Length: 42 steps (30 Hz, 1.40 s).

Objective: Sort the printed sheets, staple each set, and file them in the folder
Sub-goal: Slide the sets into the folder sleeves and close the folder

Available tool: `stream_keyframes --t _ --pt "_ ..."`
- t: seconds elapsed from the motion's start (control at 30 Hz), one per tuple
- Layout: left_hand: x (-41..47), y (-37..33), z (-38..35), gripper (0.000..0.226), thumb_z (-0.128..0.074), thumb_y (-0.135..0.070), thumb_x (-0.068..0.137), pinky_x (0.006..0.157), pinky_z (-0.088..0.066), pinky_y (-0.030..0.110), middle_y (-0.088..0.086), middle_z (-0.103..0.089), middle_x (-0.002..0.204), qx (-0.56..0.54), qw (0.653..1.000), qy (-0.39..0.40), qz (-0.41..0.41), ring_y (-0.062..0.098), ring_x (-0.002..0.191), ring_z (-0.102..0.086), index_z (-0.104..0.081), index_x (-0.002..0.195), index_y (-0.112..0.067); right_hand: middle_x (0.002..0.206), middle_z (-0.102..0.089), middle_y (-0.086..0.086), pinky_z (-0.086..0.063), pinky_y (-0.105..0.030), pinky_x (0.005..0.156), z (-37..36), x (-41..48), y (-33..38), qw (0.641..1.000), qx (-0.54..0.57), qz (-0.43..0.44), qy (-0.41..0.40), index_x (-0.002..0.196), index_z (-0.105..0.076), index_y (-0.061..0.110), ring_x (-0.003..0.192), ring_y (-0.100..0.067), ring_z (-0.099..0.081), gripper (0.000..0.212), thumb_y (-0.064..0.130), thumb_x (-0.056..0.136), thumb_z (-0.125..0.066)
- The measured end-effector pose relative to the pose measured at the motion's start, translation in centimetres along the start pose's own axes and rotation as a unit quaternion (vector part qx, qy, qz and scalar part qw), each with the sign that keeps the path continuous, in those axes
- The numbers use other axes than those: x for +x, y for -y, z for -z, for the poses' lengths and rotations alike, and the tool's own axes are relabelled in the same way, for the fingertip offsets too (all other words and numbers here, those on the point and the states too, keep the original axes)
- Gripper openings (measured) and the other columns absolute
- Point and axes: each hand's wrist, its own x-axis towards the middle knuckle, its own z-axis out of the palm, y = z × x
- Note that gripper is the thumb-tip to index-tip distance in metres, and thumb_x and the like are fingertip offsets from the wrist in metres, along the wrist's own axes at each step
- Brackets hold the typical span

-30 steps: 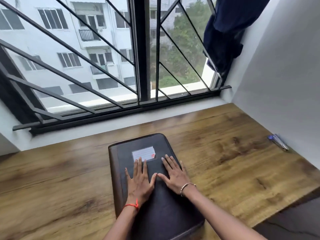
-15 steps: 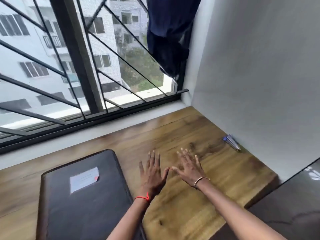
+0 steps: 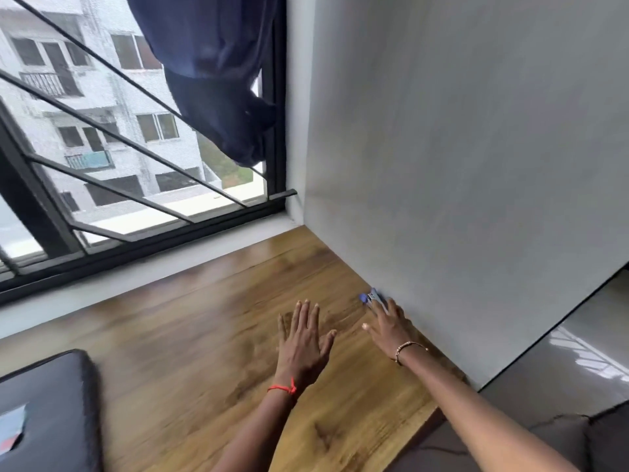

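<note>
Blue stapler (image 3: 371, 296) at the wall (image 3: 442, 165), right hand (image 3: 388, 327) on it.
Right fingers (image 3: 379, 310) straight, touching stapler; left hand (image 3: 303, 338) flat, spread, over desk (image 3: 204, 318).

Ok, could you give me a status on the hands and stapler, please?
Left hand open above desk. Right hand flat on blue stapler by wall, no grip. Folder shut.

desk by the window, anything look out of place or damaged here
Nothing is spilled or damaged. The blue stapler lies tucked against the wall, well away from the closed folder at the desk's near left. The right hand touches it with straight fingers. No printed sheets are in view. The dark curtain hangs bunched at the window.
</note>
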Motion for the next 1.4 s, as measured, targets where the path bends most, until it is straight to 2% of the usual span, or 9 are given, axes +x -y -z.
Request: stream_keyframes --t 0.13,0.2,0.33,0.5,0.63,1.0,1.17,1.3,1.4 --pt "1.7 -1.1 -0.7 0.108 0.021 -0.078 0.062 0.111 0.017 0.043 0.001 0.003 0.158 -0.006 1.0 0.014 -0.012 0.014 0.144 0.012 -0.003 0.149 -0.017 0.153 -0.01 -0.012 -0.029 -0.04 0.109 0.6 2.0 -1.7 0.997 0.008 -0.028 0.066 0.148 -0.011 0.03 0.139 -0.03 -0.023 0.066 0.037 0.093 -0.047" --pt "2.4 -1.4 -1.0 0.105 0.018 -0.076 0.064 0.11 0.017 0.043 0.001 0.003 0.158 -0.006 1.0 0.016 -0.011 0.014 0.144 0.012 -0.004 0.149 -0.018 0.151 -0.021 -0.011 -0.032 -0.037 0.108 0.6 2.6 -2.2 0.997 0.006 -0.018 0.072 0.147 -0.014 0.028 0.136 -0.028 -0.03 0.064 0.036 0.093 -0.047" --pt "2.7 -1.5 -1.1 0.107 0.017 -0.078 0.063 0.11 0.016 0.043 0.001 0.001 0.158 -0.015 0.999 0.027 -0.007 0.015 0.144 0.01 -0.006 0.149 -0.019 0.137 -0.046 -0.009 -0.039 -0.033 0.099 0.4 3.4 -2.0 0.998 0.001 -0.008 0.055 0.144 -0.027 0.023 0.122 -0.029 -0.046 0.057 0.029 0.092 -0.051" --pt "2.2 -0.5 -1.0 0.119 0.033 -0.077 0.053 0.111 0.015 0.043 0.002 0.001 0.158 -0.014 1.0 0.022 0.003 0.015 0.144 0.01 -0.006 0.149 -0.018 0.117 -0.062 -0.015 -0.044 -0.032 0.087 -0.1 3.8 -0.3 0.998 0.063 -0.023 -0.015 0.125 -0.052 0.011 0.109 -0.03 -0.058 0.039 0.002 0.088 -0.048" --pt "0.9 1.5 -0.1 0.106 0.02 -0.077 0.066 0.115 0.01 0.045 0.001 -0.001 0.158 0.0 1.0 0.008 0.022 0.015 0.145 0.008 -0.009 0.149 -0.017 0.111 -0.063 -0.017 -0.043 -0.032 0.081 -0.7 2.8 3.0 0.994 0.098 0.003 -0.038 0.112 -0.054 0.004 0.105 -0.033 -0.057 0.029 -0.003 0.084 -0.05" --pt "-9.8 13.3 6.7 0.067 -0.012 -0.057 0.092 0.115 0.003 0.045 -0.002 -0.003 0.158 0.063 0.981 -0.025 0.181 0.014 0.145 0.005 -0.011 0.148 -0.02 0.101 -0.067 -0.016 -0.048 -0.034 0.075 -6.4 -5.7 21.8 0.969 0.146 0.189 0.055 0.111 -0.048 0.01 0.095 -0.032 -0.064 0.031 0.007 0.081 -0.058" --pt "-15.3 18.4 9.2 0.094 0.012 -0.061 0.068 0.115 0.003 0.045 0.0 -0.009 0.157 0.077 0.973 -0.04 0.214 0.016 0.145 0.001 -0.016 0.146 -0.018 0.103 -0.067 -0.012 -0.046 -0.034 0.076 -8.9 -10.5 27.4 0.958 0.129 0.241 0.082 0.112 -0.049 0.011 0.099 -0.032 -0.062 0.032 0.007 0.081 -0.054" --pt "-18.6 21.3 10.4 0.091 0.011 -0.066 0.077 0.114 0.002 0.049 0.002 -0.011 0.157 0.092 0.965 -0.029 0.243 0.017 0.145 0.0 -0.016 0.147 -0.016 0.105 -0.065 -0.014 -0.046 -0.035 0.077 -10.9 -13.0 29.5 0.96 0.101 0.239 0.104 0.113 -0.047 0.012 0.1 -0.033 -0.061 0.033 0.004 0.081 -0.051" --pt "-20.7 22.8 11.0 0.107 0.03 -0.068 0.07 0.115 0.002 0.049 0.006 -0.016 0.156 0.087 0.965 -0.056 0.242 0.02 0.145 -0.004 -0.02 0.147 -0.013 0.107 -0.064 -0.015 -0.046 -0.034 0.077 -11.5 -14.1 30.3 0.964 0.095 0.226 0.099 0.114 -0.046 0.011 0.101 -0.034 -0.06 0.034 0.003 0.082 -0.048"
